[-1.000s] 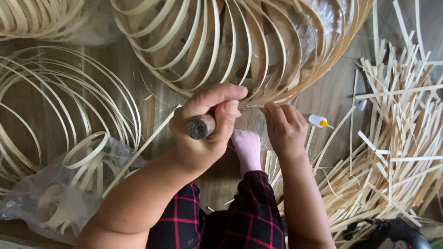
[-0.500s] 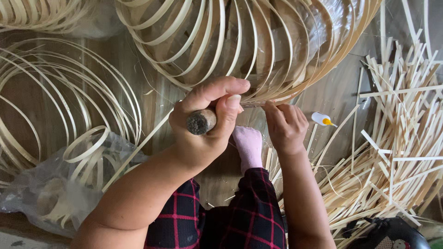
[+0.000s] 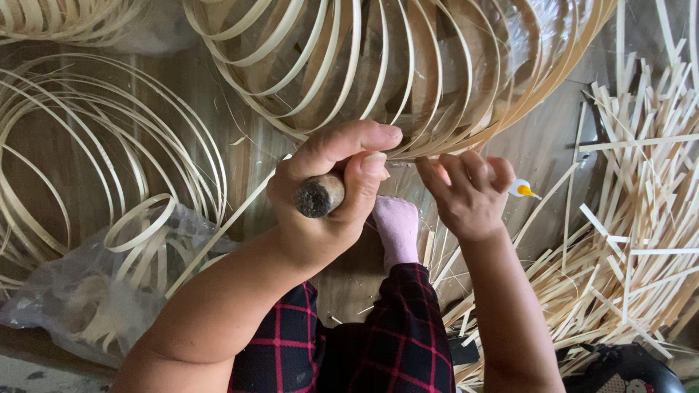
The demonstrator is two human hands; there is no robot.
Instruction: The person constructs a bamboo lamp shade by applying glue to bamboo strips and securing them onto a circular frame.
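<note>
While the left hand (image 3: 328, 193) grips a round wooden tool handle (image 3: 318, 195) tight, the right hand (image 3: 466, 193) pinches the lower rim of the bamboo strip frame (image 3: 408, 73). That frame sits just above both hands, loose bamboo strips (image 3: 641, 240) piled to its lower right.

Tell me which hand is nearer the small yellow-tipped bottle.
Right. The right hand lies just beside the yellow-tipped bottle, apparently touching it; the left hand, gripping a wooden handle, sits farther off to its left.
</note>
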